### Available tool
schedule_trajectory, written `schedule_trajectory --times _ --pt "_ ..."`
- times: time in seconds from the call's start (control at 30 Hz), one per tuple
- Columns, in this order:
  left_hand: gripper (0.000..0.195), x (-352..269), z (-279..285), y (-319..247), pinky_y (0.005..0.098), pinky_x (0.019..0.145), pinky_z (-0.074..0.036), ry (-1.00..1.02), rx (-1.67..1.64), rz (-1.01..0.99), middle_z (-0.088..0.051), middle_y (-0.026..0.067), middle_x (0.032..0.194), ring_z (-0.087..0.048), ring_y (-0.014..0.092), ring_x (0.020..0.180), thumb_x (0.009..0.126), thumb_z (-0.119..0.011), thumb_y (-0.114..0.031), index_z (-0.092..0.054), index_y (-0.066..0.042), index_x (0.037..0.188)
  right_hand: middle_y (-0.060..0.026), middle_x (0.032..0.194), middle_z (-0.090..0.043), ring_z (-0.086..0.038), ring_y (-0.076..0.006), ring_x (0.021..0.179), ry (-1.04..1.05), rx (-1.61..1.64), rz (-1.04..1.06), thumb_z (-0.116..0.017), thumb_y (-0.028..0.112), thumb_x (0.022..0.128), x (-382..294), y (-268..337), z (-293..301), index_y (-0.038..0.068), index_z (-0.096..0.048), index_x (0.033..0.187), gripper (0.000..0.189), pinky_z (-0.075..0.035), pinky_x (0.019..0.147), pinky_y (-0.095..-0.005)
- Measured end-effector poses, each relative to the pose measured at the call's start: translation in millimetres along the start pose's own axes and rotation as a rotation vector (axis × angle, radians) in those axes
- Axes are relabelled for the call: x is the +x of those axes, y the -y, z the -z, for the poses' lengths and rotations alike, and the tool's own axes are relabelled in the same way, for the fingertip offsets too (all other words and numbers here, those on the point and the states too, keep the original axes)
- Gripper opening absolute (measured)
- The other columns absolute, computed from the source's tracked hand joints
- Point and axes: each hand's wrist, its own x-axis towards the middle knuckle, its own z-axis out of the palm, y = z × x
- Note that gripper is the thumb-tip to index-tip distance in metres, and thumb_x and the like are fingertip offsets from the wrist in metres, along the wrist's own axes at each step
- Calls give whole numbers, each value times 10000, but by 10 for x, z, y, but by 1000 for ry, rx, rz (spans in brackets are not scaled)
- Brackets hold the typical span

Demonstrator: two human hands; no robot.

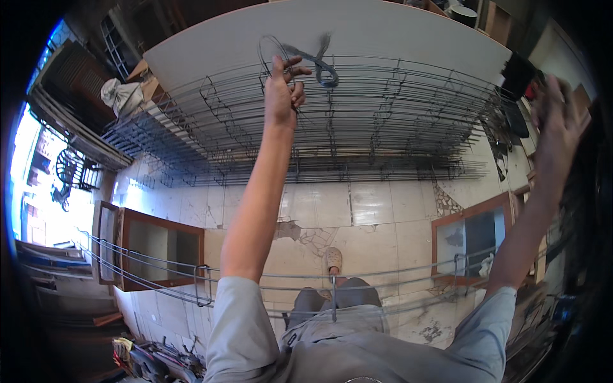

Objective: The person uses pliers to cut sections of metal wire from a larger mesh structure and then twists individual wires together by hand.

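Note:
My left hand (286, 93) is raised over a stack of steel rebar cages (330, 117), with the arm stretched forward. Thin wire loops (260, 48) rise from its partly curled fingers. Just right of that hand, a twisted bundle of tie wire (328, 79) rests across the upper bars. My right hand (558, 112) is lifted at the far right and blurred, so what it holds, if anything, is unclear. Closer in, a long narrow rebar cage (334, 297) with rectangular stirrups runs across in front of my body.
Behind the stack is a large pale board or tabletop (383, 33). Wood-framed glass panels stand left (163, 249) and right (471, 244). The tiled floor (373, 206) has broken patches. A white sack (122, 95) sits left; a motorcycle (153, 359) is lower left.

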Motion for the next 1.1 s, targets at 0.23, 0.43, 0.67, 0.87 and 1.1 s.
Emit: schedule_trajectory --times 0.23,0.43,0.67,0.87,1.1 --pt "541 -1583 -1393 -1152 183 530 -328 377 383 -328 -592 -2 894 -406 -4 615 951 -614 -490 -618 -3 1186 -6 844 -579 -548 -91 740 139 91 -7 -595 402 974 -661 967 280 31 -629 1083 388 -466 671 -265" --pt "572 -2598 -1759 -1306 254 749 -523 539 437 -413 -622 166 1203 -629 109 833 926 -698 -272 -487 77 1328 -59 846 -550 -554 -137 795 384 620 -59 -465 268 1022 -1555 1751 630 13 -526 1013 262 -472 720 -305" --pt "589 -3918 -2100 -1311 309 698 -515 1041 657 -335 -635 135 891 -640 207 793 850 -724 -237 -484 77 1287 -104 914 -591 -605 -165 830 361 862 -196 -467 256 1025 -2562 1750 1991 10 -471 1130 268 -500 747 -315" --pt "341 -4718 -2251 -615 307 734 -461 859 662 -156 -578 120 970 -551 187 836 1002 -448 -50 -427 61 1324 -28 1005 -555 -513 -69 920 335 1044 -494 -445 145 1045 -3045 1370 2932 5 -492 1187 205 -447 792 -234" --pt "119 -5503 -4104 653 393 544 -454 1119 658 -32 -534 209 699 -555 367 557 903 -512 11 -462 1 1011 -31 993 -551 -530 -109 932 62 711 -614 -548 142 1004 -3368 496 4564 20 -554 1105 159 -433 858 -263"
